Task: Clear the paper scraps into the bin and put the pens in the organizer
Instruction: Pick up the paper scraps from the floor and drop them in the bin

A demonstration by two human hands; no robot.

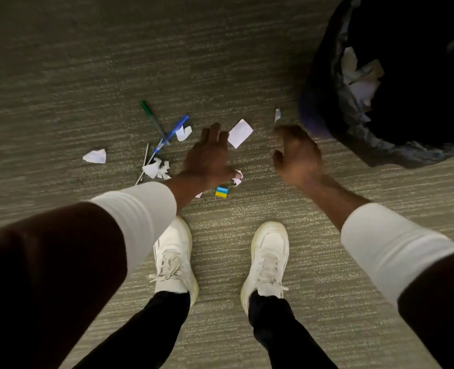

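White paper scraps lie on the carpet: a flat square piece (240, 133), a crumpled wad (156, 169), a torn piece (95, 156), a curled bit (183, 132), a small sliver (277, 114). A green pen (152, 118), a blue pen (170, 135) and a thin pale pen (143, 166) lie crossed at the left. My left hand (207, 155) reaches down with fingers spread, a small crumpled scrap (237, 177) at its thumb. My right hand (298, 154) hovers open, blurred, beside the black lined bin (327, 107), which holds paper.
A small blue and yellow item (222, 192) lies on the carpet just below my left hand. My two white shoes (267, 257) stand near the bottom centre. The bin occupies the upper right corner. No organizer is in view.
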